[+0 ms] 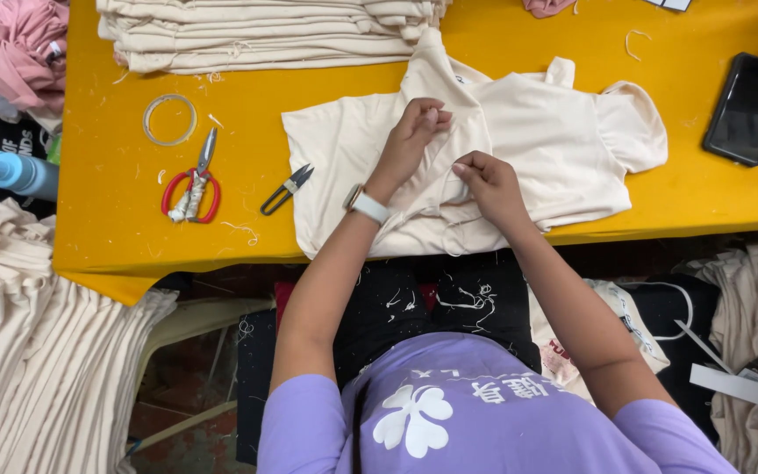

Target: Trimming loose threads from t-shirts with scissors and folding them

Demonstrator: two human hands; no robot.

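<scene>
Head view: cream garment [519, 149] lies spread on the yellow bench [116, 193], its lower edge hanging over the near side. Left hand [414, 132], white watch at the wrist, is closed in a pinch on a raised fold of the garment. Right hand [484, 180] is closed too, fingers gripping the fabric just beside the left. Left of the garment: small black thread snips [286, 190], red-handled scissors [193, 186], tape ring [169, 119]. Stack of folded cream cloth [256, 31] at the far edge. Black phone [746, 109] far right.
</scene>
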